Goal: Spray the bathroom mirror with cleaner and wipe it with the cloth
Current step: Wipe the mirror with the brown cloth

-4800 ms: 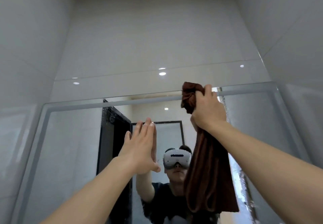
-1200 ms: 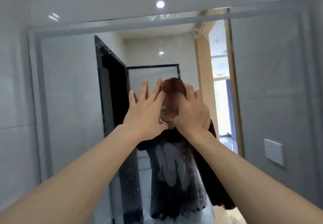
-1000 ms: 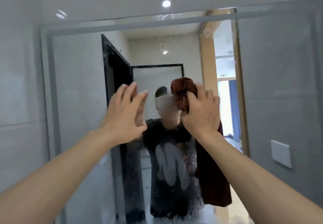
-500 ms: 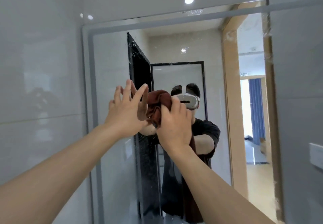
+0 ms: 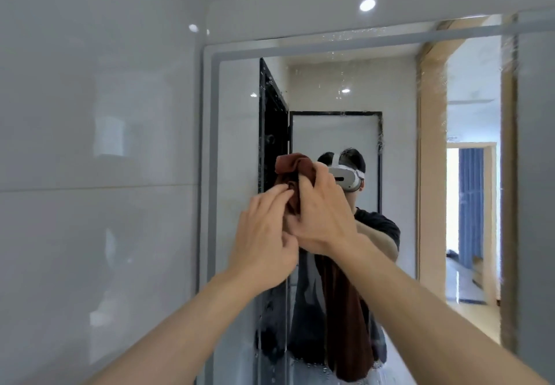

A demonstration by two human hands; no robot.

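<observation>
Right hand (image 5: 322, 216) gripping bunched top of brown cloth (image 5: 292, 174) against mirror (image 5: 399, 174), left of centre; rest of cloth hanging down below the wrist. Left hand (image 5: 264, 234) just beside and touching the right, fingers bent onto the cloth, fingertips pinching a fold. Droplets on glass along top edge and bottom; grey tile wall (image 5: 99, 174) to the left.

my right hand (image 5: 322, 219) covers the cloth's (image 5: 292, 171) middle | cloth's tail blurs low against the mirror (image 5: 240, 144) | mirror's right and bottom edges cut off | my left hand's (image 5: 264, 234) fingertips blurred on cloth
</observation>
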